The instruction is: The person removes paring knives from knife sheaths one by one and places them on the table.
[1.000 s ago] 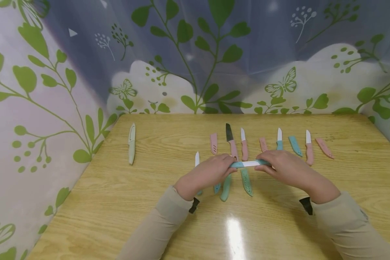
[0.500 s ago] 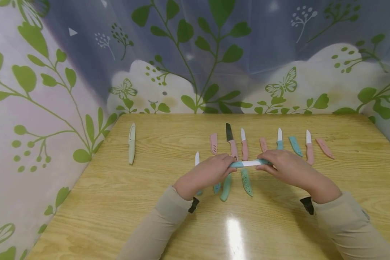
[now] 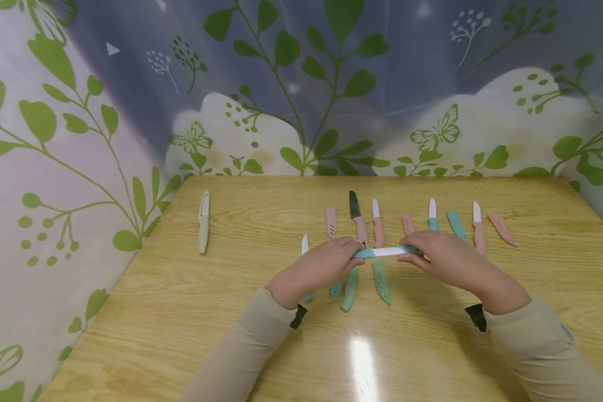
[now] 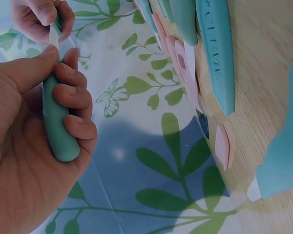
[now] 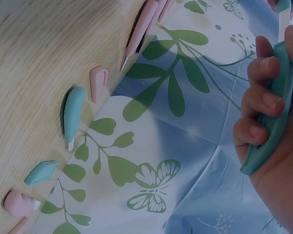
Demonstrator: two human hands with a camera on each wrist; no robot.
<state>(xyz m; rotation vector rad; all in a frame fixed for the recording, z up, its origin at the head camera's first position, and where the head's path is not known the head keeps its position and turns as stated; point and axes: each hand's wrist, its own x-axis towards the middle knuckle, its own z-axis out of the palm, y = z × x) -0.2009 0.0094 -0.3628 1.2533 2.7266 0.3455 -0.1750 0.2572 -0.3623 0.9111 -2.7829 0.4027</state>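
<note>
Left hand (image 3: 321, 267) grips the teal knife (image 3: 382, 252) by its handle; right hand (image 3: 444, 258) curls round the teal sheath (image 5: 271, 117) at the blade's tip. Held level above mid-table (loose knives and sheaths beneath). Since a second ago the exposed white blade looks slightly shorter, so sheathing seems underway.

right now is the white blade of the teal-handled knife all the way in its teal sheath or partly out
Partly out. In the head view the white blade shows bare between the left hand on the teal handle and the right hand on the teal sheath.
</note>
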